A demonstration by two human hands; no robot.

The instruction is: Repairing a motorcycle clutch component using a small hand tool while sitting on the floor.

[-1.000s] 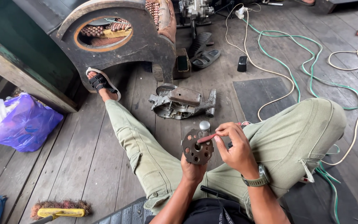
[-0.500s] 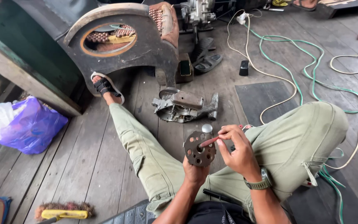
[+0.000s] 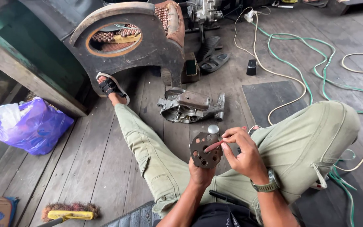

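I sit on a wooden floor with my legs out. My left hand (image 3: 200, 173) grips a round dark metal disc (image 3: 206, 150) with several holes, held upright over my lap. A small silver cap (image 3: 213, 129) shows at the disc's top edge. My right hand (image 3: 242, 153) pinches a thin reddish stick (image 3: 214, 146) whose tip rests against the face of the disc. A watch sits on my right wrist.
A grey metal engine casing (image 3: 189, 106) lies on the floor just ahead. Behind it stands a large dark wheel housing (image 3: 148, 42). A purple plastic bag (image 3: 36, 126) lies at left, a yellow-handled brush (image 3: 70, 211) near left, green and white cables (image 3: 316, 54) at right.
The view has shifted slightly. My hands hold the disc and stick in nearly the same pose, the stick tip staying on the disc.
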